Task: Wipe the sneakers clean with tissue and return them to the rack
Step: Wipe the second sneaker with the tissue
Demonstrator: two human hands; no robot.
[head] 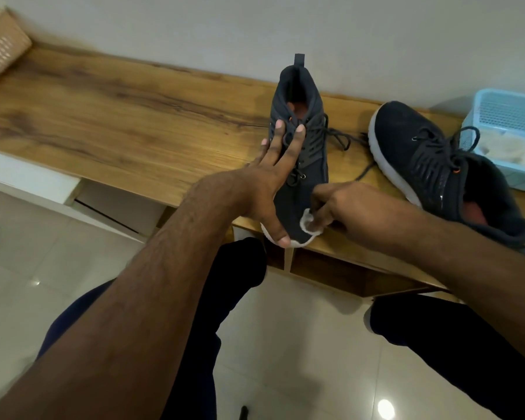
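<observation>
A dark sneaker (308,122) with a white sole stands on the wooden rack top (134,116), toe toward me. My left hand (267,183) lies flat on its left side, fingers straight over the laces and thumb down at the toe. My right hand (349,210) pinches a small wad of white tissue (308,221) against the toe. The second dark sneaker (431,168) lies to the right, tilted, its toe pointing away from me and its laces loose.
A light blue plastic basket (509,116) holding white material sits at the far right of the rack top. A woven beige basket (0,47) stands at the far left. Open compartments (331,268) lie under the top. My knees are over the tiled floor.
</observation>
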